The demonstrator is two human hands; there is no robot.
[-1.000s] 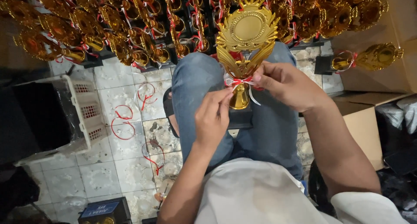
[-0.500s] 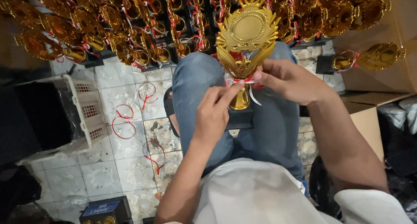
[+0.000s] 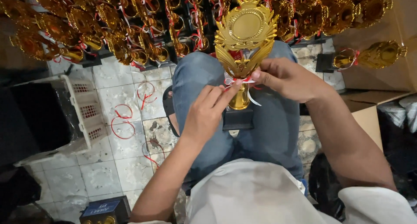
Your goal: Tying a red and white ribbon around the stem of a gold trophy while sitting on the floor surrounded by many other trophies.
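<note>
A brown cardboard box [image 3: 369,120] stands open at right. Between the knees, a gold trophy [image 3: 246,37] — left hand [image 3: 208,113] and right hand [image 3: 284,78] both pinching its red-and-white ribbon [image 3: 239,81].

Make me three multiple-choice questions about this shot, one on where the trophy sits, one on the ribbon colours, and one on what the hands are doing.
1. Where does the gold trophy stand?
A. on the person's lap, between the thighs
B. inside the white basket
C. in the cardboard box

2. What colours is the ribbon at the trophy's neck?
A. blue and yellow
B. red and white
C. plain green

3. What are the hands doing?
A. both rest flat on the floor
B. one lifts the basket
C. the left hand and right hand both pinch the ribbon

Answers: 1 A, its black base sits on the jeans between the legs. 2 B, red and white strands show beneath the fingertips. 3 C, the fingertips of both hands meet at the ribbon on the stem.
</note>
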